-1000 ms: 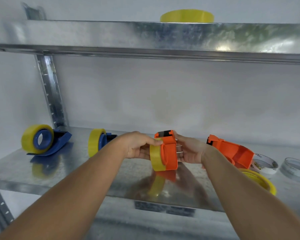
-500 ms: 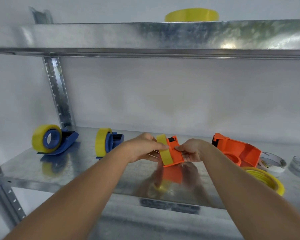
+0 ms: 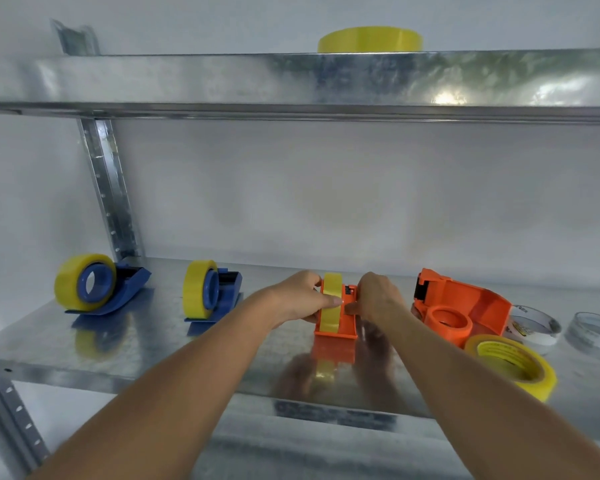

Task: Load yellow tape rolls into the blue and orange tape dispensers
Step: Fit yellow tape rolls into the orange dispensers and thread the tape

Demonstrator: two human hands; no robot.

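Observation:
An orange tape dispenser [image 3: 340, 329] with a yellow roll [image 3: 330, 306] in it stands on the metal shelf [image 3: 153, 355], seen end-on. My left hand [image 3: 300, 299] grips its left side, thumb across the roll. My right hand [image 3: 376, 299] holds its right side near the cutter. Two blue dispensers [image 3: 132, 289] [image 3: 222, 292] with yellow rolls stand at the left. A second orange dispenser [image 3: 465, 306] lies on its side at the right with a bare hub. A loose yellow roll [image 3: 515, 363] lies flat in front of it.
A white-cored roll [image 3: 537, 327] and a clear roll [image 3: 593, 332] lie at the far right. Another yellow roll [image 3: 369, 39] sits on the upper shelf [image 3: 222, 81]. A perforated steel upright [image 3: 110, 188] stands at the back left.
Both hands have lowered the loaded orange dispenser from mid-air onto the shelf and turned it upright, end-on to me. The camera has shifted slightly.

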